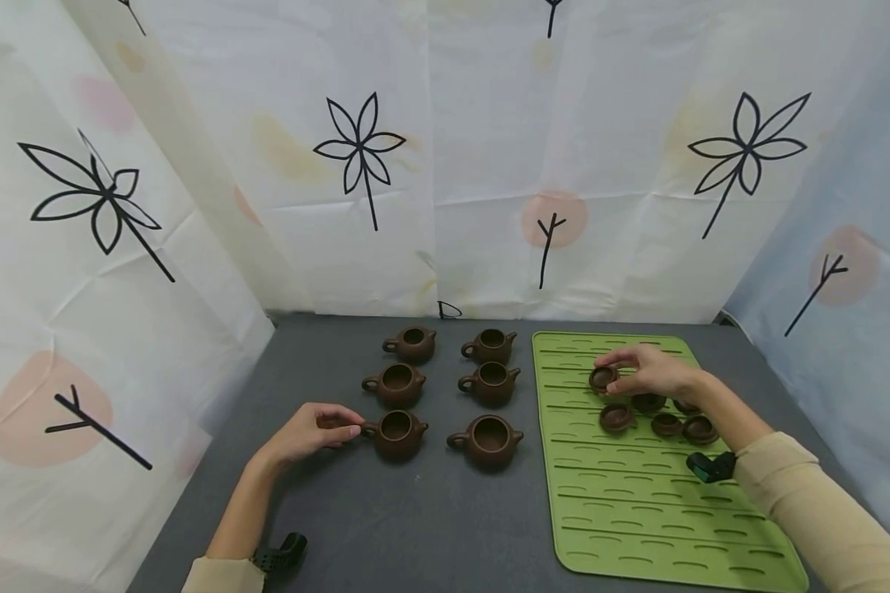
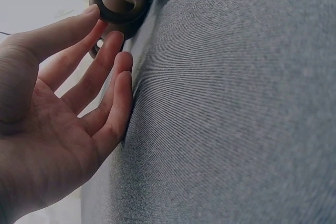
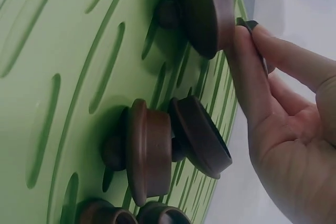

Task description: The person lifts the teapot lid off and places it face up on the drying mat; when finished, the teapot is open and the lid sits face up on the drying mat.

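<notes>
A small brown lidless teapot (image 1: pixel 398 436) stands at the front of the left column, and my left hand (image 1: pixel 315 432) pinches its ring handle (image 2: pixel 100 4) between thumb and forefinger. The other left fingers spread loosely below the handle. Over the green mat (image 1: pixel 601 511), my right hand (image 1: pixel 653 372) pinches a small round brown lid (image 1: pixel 603 379) by its edge. Most of that lid hides behind the fingers in the right wrist view. Several more lids lie knob-down on the mat, among them one lid (image 1: pixel 616 417) just in front of the held one and another lid (image 3: pixel 152 153) further over.
Two columns of open teapots stand on the dark grey table (image 1: pixel 415 527), handles to the left and spouts to the right. The right column's front teapot (image 1: pixel 487 442) sits between the left column and the mat. A patterned white cloth (image 1: pixel 475 165) hangs behind the table.
</notes>
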Demonstrator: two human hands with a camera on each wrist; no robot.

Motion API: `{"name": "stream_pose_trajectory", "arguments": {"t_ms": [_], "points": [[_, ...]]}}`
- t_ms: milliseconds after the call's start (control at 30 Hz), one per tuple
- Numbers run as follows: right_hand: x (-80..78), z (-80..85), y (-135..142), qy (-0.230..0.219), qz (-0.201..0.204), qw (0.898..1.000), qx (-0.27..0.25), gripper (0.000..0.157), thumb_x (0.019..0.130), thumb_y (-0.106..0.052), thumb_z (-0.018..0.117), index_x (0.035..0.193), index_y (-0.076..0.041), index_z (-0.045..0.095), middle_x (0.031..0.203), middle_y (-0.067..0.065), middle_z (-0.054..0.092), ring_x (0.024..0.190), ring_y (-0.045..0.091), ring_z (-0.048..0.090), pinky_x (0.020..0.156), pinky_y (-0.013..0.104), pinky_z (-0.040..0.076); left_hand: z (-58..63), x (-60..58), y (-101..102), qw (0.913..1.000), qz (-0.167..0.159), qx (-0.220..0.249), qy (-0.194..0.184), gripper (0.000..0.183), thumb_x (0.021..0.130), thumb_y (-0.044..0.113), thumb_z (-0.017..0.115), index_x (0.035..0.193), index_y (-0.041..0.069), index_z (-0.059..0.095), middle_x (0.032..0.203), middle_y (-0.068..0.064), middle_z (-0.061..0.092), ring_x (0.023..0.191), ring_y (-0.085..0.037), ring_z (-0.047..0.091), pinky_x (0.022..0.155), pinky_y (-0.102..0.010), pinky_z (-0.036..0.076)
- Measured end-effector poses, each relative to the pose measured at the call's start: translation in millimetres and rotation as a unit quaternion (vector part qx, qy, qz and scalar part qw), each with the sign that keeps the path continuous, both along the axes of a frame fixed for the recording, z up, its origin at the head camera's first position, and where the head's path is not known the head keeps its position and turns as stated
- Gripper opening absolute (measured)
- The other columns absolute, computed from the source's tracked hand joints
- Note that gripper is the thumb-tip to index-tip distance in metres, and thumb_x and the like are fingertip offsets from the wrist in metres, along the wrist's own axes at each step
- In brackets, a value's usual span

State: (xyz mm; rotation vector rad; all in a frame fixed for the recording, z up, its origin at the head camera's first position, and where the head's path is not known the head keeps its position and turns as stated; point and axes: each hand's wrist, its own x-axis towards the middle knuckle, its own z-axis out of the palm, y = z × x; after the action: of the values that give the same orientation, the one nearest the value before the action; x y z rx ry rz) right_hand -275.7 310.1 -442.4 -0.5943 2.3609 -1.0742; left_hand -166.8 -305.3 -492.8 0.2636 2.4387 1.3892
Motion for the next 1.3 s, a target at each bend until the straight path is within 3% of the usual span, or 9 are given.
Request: {"name": "stream_pose_trajectory", "arguments": {"t_ms": [533,800,1067,1300], "points": [[-3.9,-0.2,-2.0,0.043,0.042,0.997,0.049,0.05,0.099,-0.011,0.078,0.144,0.004,0.064,0.144,0.027,0.067,0.141,0.056,0.054,0.107,0.067,0.055,0.0,0.2,-0.9,1.0,-0.002,-0.003,0.0,0.031,0.104,0.029,0.075,0.126,0.006,0.079,0.122,-0.018,0.079,0.096,-0.018,0.075,0.08,-0.029,0.065],[-3.4,-0.1,-0.4,0.021,0.033,0.998,0.05,0.047,0.101,-0.015,0.075,0.143,0.003,0.065,0.145,0.027,0.067,0.141,0.055,0.055,0.105,0.062,0.058,0.8,-0.3,0.7,1.0,-0.001,-0.004,-0.003,0.031,0.104,0.03,0.076,0.126,0.007,0.079,0.121,-0.016,0.079,0.096,-0.017,0.075,0.081,-0.029,0.065],[-5.7,-0.5,1.3,-0.045,0.025,0.999,-0.005,0.048,0.106,-0.009,0.066,0.147,0.015,0.054,0.147,0.04,0.056,0.123,0.045,0.071,0.092,0.042,0.068,4.3,-3.2,0.1,0.9999,-0.005,0.002,-0.013,0.032,0.103,0.029,0.077,0.125,0.005,0.078,0.12,-0.016,0.079,0.097,-0.015,0.074,0.083,-0.027,0.065],[-8.4,8.5,3.9,-0.048,0.003,0.999,-0.002,0.051,0.109,-0.011,0.064,0.149,0.017,0.05,0.146,0.041,0.058,0.119,0.042,0.075,0.093,0.042,0.069,13.2,-8.2,-9.6,0.9998,-0.017,-0.008,-0.007,0.034,0.104,0.028,0.076,0.128,0.003,0.077,0.129,-0.021,0.076,0.105,-0.019,0.074,0.085,-0.029,0.066]]}}
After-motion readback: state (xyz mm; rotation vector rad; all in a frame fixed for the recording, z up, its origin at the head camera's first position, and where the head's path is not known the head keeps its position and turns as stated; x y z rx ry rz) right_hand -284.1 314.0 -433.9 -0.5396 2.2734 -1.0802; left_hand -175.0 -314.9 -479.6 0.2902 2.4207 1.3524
